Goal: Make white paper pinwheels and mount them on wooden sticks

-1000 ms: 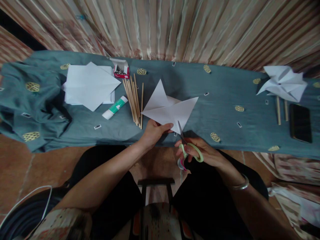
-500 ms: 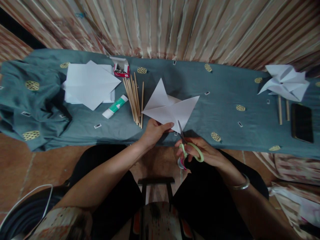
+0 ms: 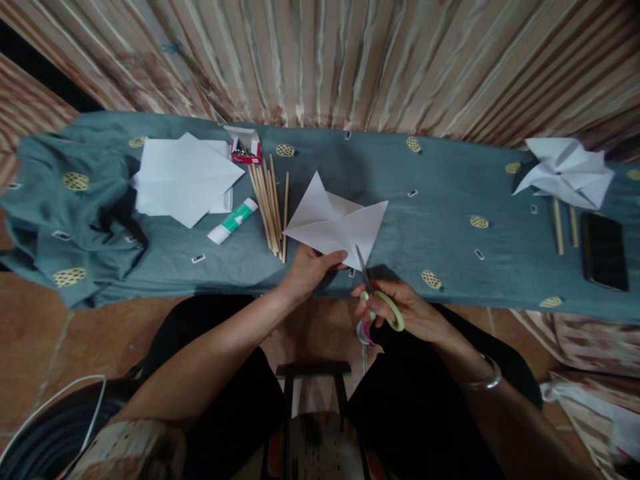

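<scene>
A white sheet of paper (image 3: 320,230), creased and cut so that pointed flaps stand apart, is held over the front of the table. My left hand (image 3: 311,268) is closed on its lower edge, thumb on top and fingers underneath. In my right hand (image 3: 395,308) is a pair of scissors (image 3: 385,307) with pale green handles, my fingers through the loops. The scissor blades lie at the paper's lower right corner, one blade showing over the sheet. Just left of the paper lie several thin wooden sticks (image 3: 267,207).
On the patterned green cloth (image 3: 440,193) a stack of white paper (image 3: 185,177), a glue stick (image 3: 233,221) and a red box of metal pins (image 3: 245,148) lie left. Paper pinwheels (image 3: 567,172) on sticks and a black phone (image 3: 604,252) lie right. A pleated curtain (image 3: 330,60) hangs behind.
The view has shifted slightly, so the table sits a little lower. The paper's right flap has moved a little left relative to the cloth. Both hands keep their holds.
</scene>
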Demonstrator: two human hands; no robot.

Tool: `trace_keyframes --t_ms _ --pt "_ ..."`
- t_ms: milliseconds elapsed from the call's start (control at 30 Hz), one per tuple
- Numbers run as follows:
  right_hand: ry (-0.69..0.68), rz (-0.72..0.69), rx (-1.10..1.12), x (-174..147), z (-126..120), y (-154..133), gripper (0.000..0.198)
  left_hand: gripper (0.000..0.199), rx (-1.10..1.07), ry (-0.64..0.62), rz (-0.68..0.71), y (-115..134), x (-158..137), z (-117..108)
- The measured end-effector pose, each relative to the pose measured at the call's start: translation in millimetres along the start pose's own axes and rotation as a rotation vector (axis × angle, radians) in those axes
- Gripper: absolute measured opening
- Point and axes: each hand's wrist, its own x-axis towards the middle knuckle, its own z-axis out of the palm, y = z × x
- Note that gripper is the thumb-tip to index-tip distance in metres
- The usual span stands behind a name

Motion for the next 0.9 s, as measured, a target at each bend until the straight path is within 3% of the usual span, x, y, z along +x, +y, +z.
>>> trace_keyframes --t_ms 500,900 --pt "0.025 0.048 0.139 -1.1 4.8 -3.5 0.042 0.029 -0.051 0.011 -0.023 2.8 -0.9 0.9" --pt "0.060 0.079 0.100 -2.2 5.0 -1.4 0.041 0.034 -0.050 0.021 -0.014 3.0 1.2 2.0"
